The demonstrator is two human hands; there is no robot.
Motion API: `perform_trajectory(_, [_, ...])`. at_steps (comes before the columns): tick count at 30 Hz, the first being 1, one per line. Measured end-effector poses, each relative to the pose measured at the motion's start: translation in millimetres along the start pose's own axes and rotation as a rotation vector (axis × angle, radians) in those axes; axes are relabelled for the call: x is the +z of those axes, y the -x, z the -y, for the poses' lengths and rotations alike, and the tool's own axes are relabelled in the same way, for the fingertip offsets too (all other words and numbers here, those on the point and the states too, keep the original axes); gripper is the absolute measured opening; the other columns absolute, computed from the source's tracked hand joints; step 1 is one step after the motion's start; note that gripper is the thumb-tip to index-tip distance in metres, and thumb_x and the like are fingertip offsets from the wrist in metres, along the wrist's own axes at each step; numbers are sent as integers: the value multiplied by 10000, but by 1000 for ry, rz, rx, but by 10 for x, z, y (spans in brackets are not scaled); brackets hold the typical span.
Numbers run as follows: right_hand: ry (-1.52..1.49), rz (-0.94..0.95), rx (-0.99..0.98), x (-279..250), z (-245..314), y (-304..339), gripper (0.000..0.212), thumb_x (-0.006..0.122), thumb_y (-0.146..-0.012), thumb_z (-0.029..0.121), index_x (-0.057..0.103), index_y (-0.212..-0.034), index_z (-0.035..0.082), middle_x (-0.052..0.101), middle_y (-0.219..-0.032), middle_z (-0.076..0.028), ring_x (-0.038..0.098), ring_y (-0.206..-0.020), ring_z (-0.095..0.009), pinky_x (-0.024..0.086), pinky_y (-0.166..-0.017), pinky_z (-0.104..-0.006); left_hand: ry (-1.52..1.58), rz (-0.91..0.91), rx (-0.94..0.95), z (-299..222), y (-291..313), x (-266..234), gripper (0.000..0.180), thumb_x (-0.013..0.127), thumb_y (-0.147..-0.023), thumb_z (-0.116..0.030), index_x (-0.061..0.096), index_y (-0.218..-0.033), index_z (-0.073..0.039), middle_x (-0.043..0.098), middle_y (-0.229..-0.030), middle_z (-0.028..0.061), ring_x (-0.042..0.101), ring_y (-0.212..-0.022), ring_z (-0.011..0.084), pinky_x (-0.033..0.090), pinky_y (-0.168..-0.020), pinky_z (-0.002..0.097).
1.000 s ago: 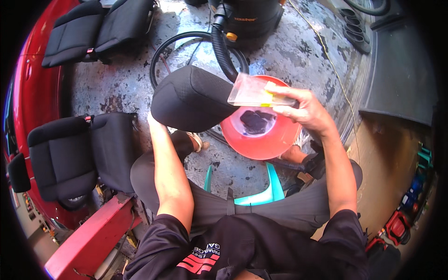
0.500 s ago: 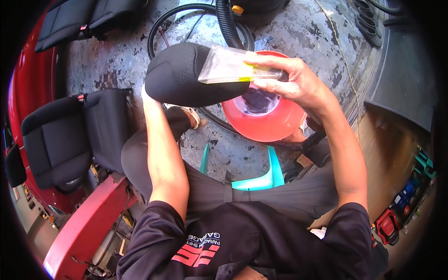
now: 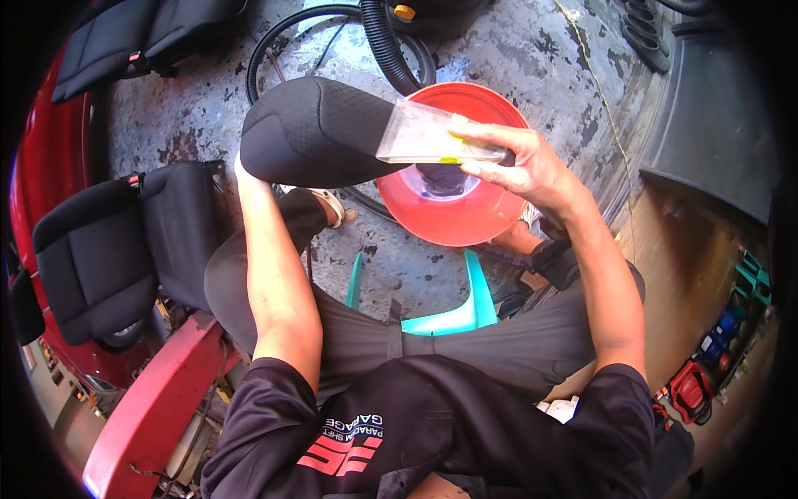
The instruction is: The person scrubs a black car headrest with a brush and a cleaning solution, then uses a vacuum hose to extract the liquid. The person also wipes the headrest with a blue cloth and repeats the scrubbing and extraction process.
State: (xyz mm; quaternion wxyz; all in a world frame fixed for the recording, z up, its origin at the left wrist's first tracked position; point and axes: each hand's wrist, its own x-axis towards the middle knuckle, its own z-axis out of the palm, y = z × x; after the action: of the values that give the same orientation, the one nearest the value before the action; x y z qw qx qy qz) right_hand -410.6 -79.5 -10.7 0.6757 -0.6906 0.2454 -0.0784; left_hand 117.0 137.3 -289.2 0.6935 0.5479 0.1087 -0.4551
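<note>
A black fabric car headrest [image 3: 312,133] is held up in front of me, its rounded end to the left. My left hand [image 3: 244,170] grips that left end from beneath; its fingers are hidden behind the headrest. A clear, flared flat plastic nozzle [image 3: 416,137] with yellow marks is in my right hand [image 3: 525,162], pinched between thumb and fingers. The nozzle's wide edge lies against or just over the headrest's right end; I cannot tell whether they touch. Below both is a red basin [image 3: 453,223] with something dark and whitish in its middle.
A turquoise plastic stool [image 3: 453,316] shows between my legs. Black ribbed hose [image 3: 386,50] loops over the worn floor beyond. Black car seat parts [image 3: 96,249] stand at the left beside a red car [image 3: 62,166] and a red beam [image 3: 154,407]. A dark panel [image 3: 715,125] is at the right.
The nozzle has moved right across the headrest, from its upper face toward its right end. The headrest has tilted slightly, showing more of its textured panel. The whole view has shifted a little.
</note>
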Motion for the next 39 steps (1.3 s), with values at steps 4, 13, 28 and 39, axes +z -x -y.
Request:
perform_trajectory(4, [76,-58,1,30,42,68,569,813,-981,119,637,-1516,34,749,-1390,-113,674,-1257,-150,525,-1114,-333,27,-4,17,11,-65,-116,412,510,-1141,-377,736,-1170,-34,775,-1123,140,723,-1021,315,587,-923,422])
perform_trajectory(13, [247,-208,-97,108,958,-28,494,812,-962,129,704,-1428,2,748,-1239,-128,707,-1139,-201,536,-1028,-341,135,58,-104,149,220,382,424,500,-1144,-378,740,-1165,-29,789,-1096,141,747,-1001,319,603,-933,452])
perform_trajectory(28, [552,-99,24,296,376,157,526,835,-942,100,702,-1448,43,761,-1112,-139,719,-990,-195,562,-883,-333,285,168,-245,134,-32,79,488,390,-1188,-403,704,-1192,-29,787,-1120,153,760,-997,343,610,-950,477])
perform_trajectory(39, [410,-443,-94,35,751,833,554,753,-1013,91,623,-1550,63,709,-1031,-55,605,-716,-75,498,-628,-238,313,556,-181,-876,798,1693,597,494,-1113,-650,388,-756,-183,282,-587,-64,248,-446,61,236,-387,242])
